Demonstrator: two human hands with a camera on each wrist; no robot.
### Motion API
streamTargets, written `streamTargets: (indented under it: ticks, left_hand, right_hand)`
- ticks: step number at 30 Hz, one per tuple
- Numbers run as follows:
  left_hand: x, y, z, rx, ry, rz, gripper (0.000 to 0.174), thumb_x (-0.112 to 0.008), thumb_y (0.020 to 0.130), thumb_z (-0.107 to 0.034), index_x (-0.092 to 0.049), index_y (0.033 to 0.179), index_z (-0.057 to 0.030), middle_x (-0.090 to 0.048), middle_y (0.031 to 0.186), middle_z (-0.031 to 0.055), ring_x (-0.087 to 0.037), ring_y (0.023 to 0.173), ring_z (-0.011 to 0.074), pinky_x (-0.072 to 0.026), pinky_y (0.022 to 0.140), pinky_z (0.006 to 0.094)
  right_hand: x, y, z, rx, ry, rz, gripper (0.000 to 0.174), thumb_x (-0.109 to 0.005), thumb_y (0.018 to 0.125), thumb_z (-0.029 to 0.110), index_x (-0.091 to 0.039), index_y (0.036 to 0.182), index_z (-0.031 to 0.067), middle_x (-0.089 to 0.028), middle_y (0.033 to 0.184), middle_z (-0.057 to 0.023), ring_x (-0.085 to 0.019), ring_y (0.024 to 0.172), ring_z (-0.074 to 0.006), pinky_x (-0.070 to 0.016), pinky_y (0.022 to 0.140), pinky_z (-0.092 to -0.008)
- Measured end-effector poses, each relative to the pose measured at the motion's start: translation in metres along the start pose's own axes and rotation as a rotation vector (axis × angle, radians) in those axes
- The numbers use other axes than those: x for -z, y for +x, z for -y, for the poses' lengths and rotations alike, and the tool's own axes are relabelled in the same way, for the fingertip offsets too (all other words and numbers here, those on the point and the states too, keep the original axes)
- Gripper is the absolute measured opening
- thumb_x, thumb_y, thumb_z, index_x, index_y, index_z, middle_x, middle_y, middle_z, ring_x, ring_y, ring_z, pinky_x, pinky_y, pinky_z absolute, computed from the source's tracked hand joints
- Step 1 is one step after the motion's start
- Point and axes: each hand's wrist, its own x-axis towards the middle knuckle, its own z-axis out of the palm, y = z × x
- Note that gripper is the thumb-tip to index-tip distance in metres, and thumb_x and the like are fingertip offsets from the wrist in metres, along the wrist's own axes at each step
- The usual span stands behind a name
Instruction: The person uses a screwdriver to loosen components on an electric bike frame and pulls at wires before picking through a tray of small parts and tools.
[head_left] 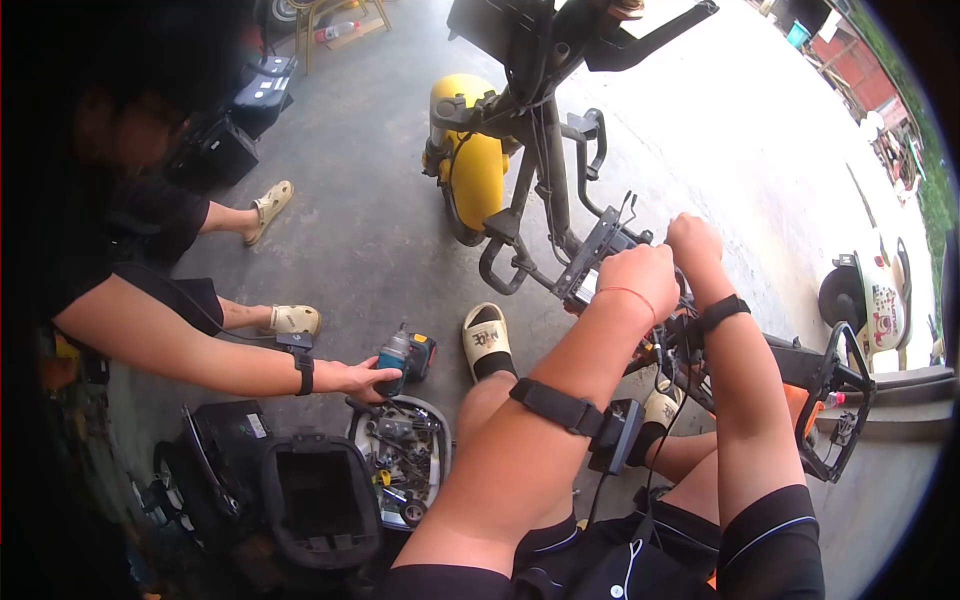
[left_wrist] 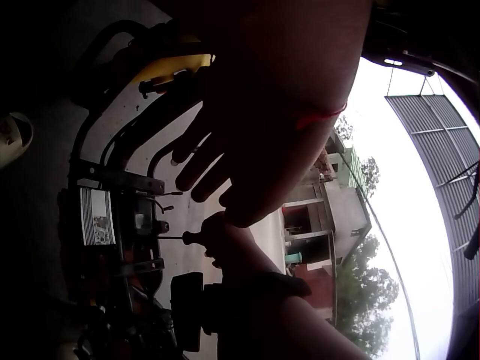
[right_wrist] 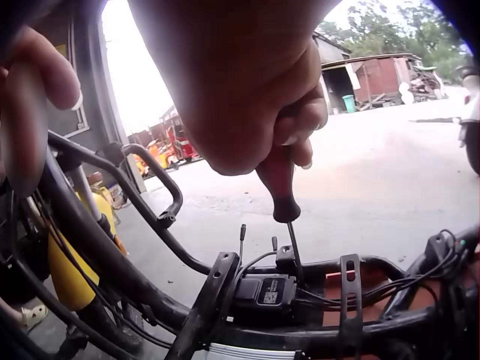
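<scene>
My right hand [right_wrist: 289, 120] grips a screwdriver [right_wrist: 280, 189] by its dark red handle. The shaft points down into the bare scooter frame [right_wrist: 217, 289], its tip beside a small black box [right_wrist: 271, 291] with a label and cables. In the left wrist view my left hand [left_wrist: 240, 150] hangs just above the right one, fingers loosely extended and holding nothing. Both hands are over the frame's middle in the head view, where the right hand [head_left: 693, 242] is beyond the left hand [head_left: 640, 275]. A silver finned unit [left_wrist: 98, 217] is fixed near the box.
Another person's hand [head_left: 362, 380] touches a teal cordless driver [head_left: 396, 358] at left. Below it, a tray [head_left: 446, 450] contains loose parts and tools, beside a black bin [head_left: 320, 490]. The scooter's yellow front fender [head_left: 475, 180] is ahead; a white scooter [head_left: 880, 300] stands at right.
</scene>
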Motion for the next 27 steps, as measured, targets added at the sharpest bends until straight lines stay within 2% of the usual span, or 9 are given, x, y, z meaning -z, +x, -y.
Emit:
streamTargets:
  ticks: [4, 7, 11, 16, 19, 22, 24, 26, 27]
  left_hand:
    - [0.001, 0.002, 0.002, -0.031, 0.024, -0.027, 0.026, -0.053, 0.092, -0.023, -0.064, 0.108, -0.0058, -0.070, 0.105, 0.0171, -0.067, 0.101, 0.0328, -0.0523, 0.091, 0.0432]
    - [0.006, -0.001, 0.004, -0.002, 0.007, -0.047, 0.026, -0.053, 0.091, -0.022, -0.064, 0.108, -0.0050, -0.070, 0.105, 0.0181, -0.067, 0.101, 0.0328, -0.0526, 0.090, 0.0434]
    - [0.006, -0.005, 0.008, -0.013, 0.013, -0.029, 0.027, -0.053, 0.089, -0.020, -0.064, 0.107, -0.0034, -0.070, 0.105, 0.0194, -0.067, 0.100, 0.0341, -0.0524, 0.090, 0.0438]
    - [0.011, -0.011, 0.008, -0.018, 0.022, -0.012, 0.027, -0.053, 0.089, -0.020, -0.064, 0.107, -0.0030, -0.070, 0.104, 0.0192, -0.067, 0.100, 0.0348, -0.0526, 0.090, 0.0442]
    - [0.013, -0.010, 0.007, -0.012, 0.019, -0.014, 0.027, -0.053, 0.089, -0.020, -0.064, 0.106, -0.0026, -0.069, 0.104, 0.0196, -0.067, 0.100, 0.0350, -0.0525, 0.090, 0.0447]
    - [0.007, -0.009, 0.007, -0.041, 0.006, -0.034, 0.026, -0.053, 0.089, -0.021, -0.064, 0.104, -0.0027, -0.069, 0.104, 0.0206, -0.067, 0.100, 0.0358, -0.0524, 0.090, 0.0448]
    - [0.007, -0.011, 0.007, -0.038, 0.009, -0.031, 0.026, -0.053, 0.089, -0.021, -0.064, 0.104, -0.0029, -0.069, 0.103, 0.0207, -0.067, 0.100, 0.0361, -0.0523, 0.090, 0.0450]
    - [0.009, -0.011, 0.010, -0.026, 0.010, -0.028, 0.025, -0.055, 0.089, -0.022, -0.064, 0.103, -0.0035, -0.069, 0.103, 0.0211, -0.066, 0.100, 0.0368, -0.0523, 0.090, 0.0455]
    - [0.011, -0.011, 0.011, -0.023, 0.017, -0.026, 0.025, -0.056, 0.088, -0.023, -0.063, 0.103, -0.0036, -0.069, 0.102, 0.0212, -0.066, 0.099, 0.0373, -0.0524, 0.090, 0.0456]
  right_hand:
    - [0.022, -0.003, 0.011, -0.110, 0.145, 0.004, 0.033, -0.059, 0.088, 0.022, -0.060, 0.105, -0.0062, -0.065, 0.109, -0.0306, -0.064, 0.104, -0.0421, -0.0518, 0.090, -0.0466]
    - [0.012, 0.007, -0.013, 0.019, 0.227, 0.087, 0.035, -0.062, 0.085, 0.018, -0.056, 0.106, -0.0085, -0.060, 0.115, -0.0325, -0.059, 0.111, -0.0439, -0.0487, 0.095, -0.0461]
    - [0.010, -0.001, -0.034, 0.061, 0.277, 0.105, 0.025, -0.059, 0.089, 0.014, -0.057, 0.105, -0.0053, -0.059, 0.118, -0.0308, -0.058, 0.108, -0.0436, -0.0483, 0.090, -0.0482]
    - [0.015, -0.009, -0.027, -0.095, 0.355, 0.154, 0.026, -0.057, 0.091, 0.020, -0.059, 0.101, -0.0039, -0.065, 0.103, -0.0292, -0.062, 0.099, -0.0429, -0.0494, 0.087, -0.0486]
    - [0.005, 0.001, -0.018, -0.117, 0.333, 0.068, 0.029, -0.057, 0.090, 0.022, -0.059, 0.100, -0.0047, -0.066, 0.098, -0.0291, -0.064, 0.097, -0.0437, -0.0503, 0.086, -0.0490]
    - [0.003, 0.005, -0.014, -0.103, 0.299, 0.075, 0.031, -0.058, 0.089, 0.022, -0.058, 0.101, -0.0063, -0.066, 0.102, -0.0308, -0.063, 0.099, -0.0446, -0.0508, 0.087, -0.0490]
    - [-0.004, 0.010, -0.026, 0.016, 0.149, 0.016, 0.033, -0.062, 0.085, 0.025, -0.064, 0.096, -0.0057, -0.067, 0.096, -0.0286, -0.065, 0.094, -0.0439, -0.0524, 0.085, -0.0478]
    - [-0.001, 0.017, -0.033, 0.075, -0.029, 0.223, 0.033, -0.067, 0.081, 0.029, -0.070, 0.087, -0.0030, -0.069, 0.091, -0.0258, -0.067, 0.090, -0.0423, -0.0544, 0.082, -0.0468]
    - [-0.007, 0.015, -0.037, 0.113, -0.076, 0.142, 0.030, -0.070, 0.078, 0.029, -0.073, 0.081, 0.0001, -0.070, 0.087, -0.0236, -0.068, 0.087, -0.0402, -0.0558, 0.079, -0.0456]
